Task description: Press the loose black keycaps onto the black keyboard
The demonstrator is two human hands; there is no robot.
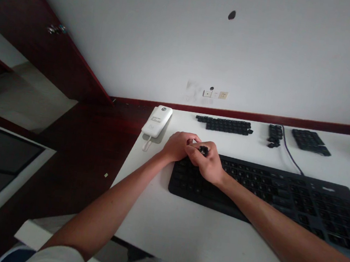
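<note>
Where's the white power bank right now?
In the head view, the white power bank lies at the far left corner of the white desk, just beyond the left hand.

Dim, flat light greys the wall (186, 39) and surface (211, 254); shadows are faint, the keyboard (250, 191) looks murky, and wide-angle distortion bends the edges.

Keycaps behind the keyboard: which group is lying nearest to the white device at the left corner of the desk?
The long double row of black keycaps is nearest the white device. The small stacked pile and the wider block lie farther right.
</note>
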